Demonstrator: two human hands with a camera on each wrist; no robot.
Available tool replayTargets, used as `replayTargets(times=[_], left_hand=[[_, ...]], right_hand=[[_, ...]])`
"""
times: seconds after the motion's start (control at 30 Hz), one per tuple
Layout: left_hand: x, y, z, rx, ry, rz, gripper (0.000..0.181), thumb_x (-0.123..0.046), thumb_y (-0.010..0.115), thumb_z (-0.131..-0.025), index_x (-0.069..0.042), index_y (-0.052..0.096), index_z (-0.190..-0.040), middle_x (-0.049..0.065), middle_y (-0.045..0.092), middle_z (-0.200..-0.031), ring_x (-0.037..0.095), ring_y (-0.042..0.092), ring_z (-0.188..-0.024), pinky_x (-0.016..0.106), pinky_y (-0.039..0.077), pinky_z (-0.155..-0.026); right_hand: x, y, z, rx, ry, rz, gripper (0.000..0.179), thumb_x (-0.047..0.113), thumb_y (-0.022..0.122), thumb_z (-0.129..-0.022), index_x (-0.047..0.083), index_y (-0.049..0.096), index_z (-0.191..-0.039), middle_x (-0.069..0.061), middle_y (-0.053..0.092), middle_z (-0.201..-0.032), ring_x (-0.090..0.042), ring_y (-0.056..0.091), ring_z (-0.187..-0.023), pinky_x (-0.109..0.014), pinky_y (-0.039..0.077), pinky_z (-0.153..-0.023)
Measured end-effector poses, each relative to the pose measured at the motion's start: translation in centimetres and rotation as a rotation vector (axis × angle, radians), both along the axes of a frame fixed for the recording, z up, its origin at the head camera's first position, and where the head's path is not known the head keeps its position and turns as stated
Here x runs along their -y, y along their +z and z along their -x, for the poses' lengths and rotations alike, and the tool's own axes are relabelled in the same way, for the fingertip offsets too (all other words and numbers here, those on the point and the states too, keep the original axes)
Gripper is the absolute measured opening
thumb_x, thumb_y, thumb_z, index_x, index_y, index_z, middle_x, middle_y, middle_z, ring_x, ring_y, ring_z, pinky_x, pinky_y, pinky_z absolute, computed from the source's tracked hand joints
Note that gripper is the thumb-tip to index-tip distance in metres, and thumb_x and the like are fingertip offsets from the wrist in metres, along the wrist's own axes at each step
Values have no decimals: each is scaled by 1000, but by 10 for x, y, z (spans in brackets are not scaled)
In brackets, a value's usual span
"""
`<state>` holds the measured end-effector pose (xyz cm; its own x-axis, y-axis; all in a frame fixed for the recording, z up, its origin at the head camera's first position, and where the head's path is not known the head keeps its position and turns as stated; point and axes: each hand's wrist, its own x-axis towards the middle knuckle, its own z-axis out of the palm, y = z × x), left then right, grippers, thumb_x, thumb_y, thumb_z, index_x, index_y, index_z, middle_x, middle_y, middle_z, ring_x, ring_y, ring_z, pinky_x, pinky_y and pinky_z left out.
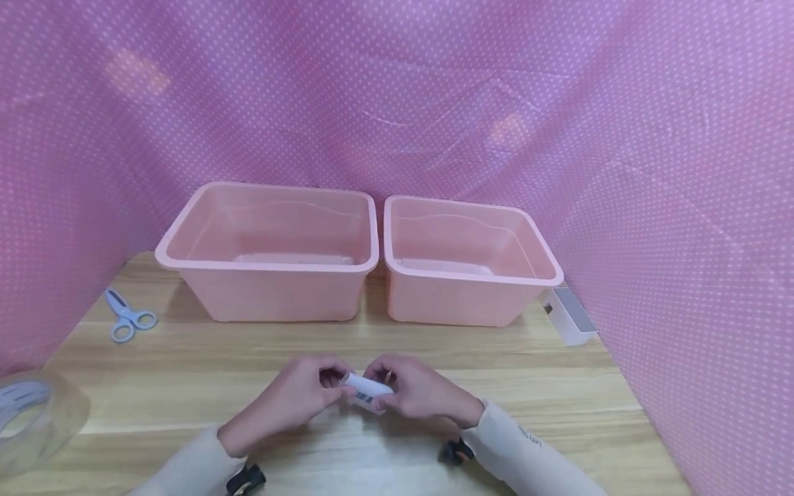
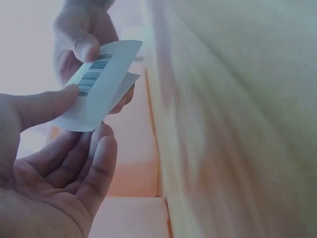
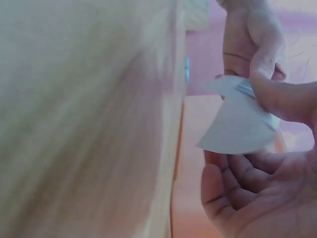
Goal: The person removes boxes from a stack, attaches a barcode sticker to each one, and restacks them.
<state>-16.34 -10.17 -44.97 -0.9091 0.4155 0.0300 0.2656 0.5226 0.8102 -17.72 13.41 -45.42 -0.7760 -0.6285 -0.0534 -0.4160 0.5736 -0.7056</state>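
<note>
A small white paper label (image 1: 374, 390) with a printed barcode (image 2: 94, 75) is held over the table in front of me. It is bent over on itself, its two layers standing apart along one edge in the left wrist view. My left hand (image 1: 304, 391) pinches its left end, thumb on the barcode side and fingers behind. At the other end, my right hand (image 1: 424, 389) grips it between thumb and fingers. The right wrist view shows the plain white face of the paper (image 3: 237, 126) curving between both hands.
Two pink bins (image 1: 285, 293) (image 1: 459, 301) stand side by side behind the hands. Blue scissors (image 1: 127, 317) lie at the left, with a roll of clear tape (image 1: 58, 420) nearer. A white box with a grey top (image 1: 569, 317) sits beside the right bin. Pink dotted cloth (image 1: 397, 103) surrounds the table.
</note>
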Motion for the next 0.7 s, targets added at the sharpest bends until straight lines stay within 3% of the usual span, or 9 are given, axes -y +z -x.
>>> replayTargets(times=[0.13, 0.33, 0.5, 0.6, 0.7], left_hand=[[1, 9, 2, 9, 40, -37, 20, -28, 82, -84, -15, 76, -98, -5, 68, -80, 10, 59, -71, 21, 53, -60], [-4, 21, 4, -58, 68, -57, 23, -29, 82, -85, -13, 77, -100, -3, 72, -84, 9, 61, -73, 20, 54, -61], [-8, 23, 4, -98, 119, -65, 29, -30, 82, -85, -15, 75, -109, -4, 72, -88, 8, 62, -76, 19, 54, -65], [-9, 22, 1, -230, 189, -101, 33, -28, 85, -82, -15, 73, -111, -5, 71, -94, 10, 64, -84, 23, 57, -73], [-8, 22, -2, -397, 259, -141, 29, -23, 88, -79, -16, 73, -102, -6, 71, -93, 12, 65, -86, 26, 58, -76]], right_hand=[[3, 10, 4, -25, -55, 87, 29, 19, 81, -86, 18, 69, -112, 7, 70, -97, -8, 63, -86, -20, 55, -75], [9, 23, 10, -142, -133, 224, 20, 14, 78, -88, 13, 72, -107, 3, 75, -99, -10, 64, -86, -28, 56, -76], [10, 27, 12, -147, -168, 281, 12, 16, 77, -90, 16, 73, -101, 3, 75, -93, -10, 64, -82, -29, 57, -73], [11, 28, 11, -153, -177, 285, 11, 17, 76, -91, 18, 74, -102, 3, 75, -94, -10, 64, -84, -26, 56, -76], [12, 28, 9, -181, -184, 290, 12, 15, 76, -91, 17, 74, -103, 3, 76, -96, -10, 65, -85, -26, 57, -77]])
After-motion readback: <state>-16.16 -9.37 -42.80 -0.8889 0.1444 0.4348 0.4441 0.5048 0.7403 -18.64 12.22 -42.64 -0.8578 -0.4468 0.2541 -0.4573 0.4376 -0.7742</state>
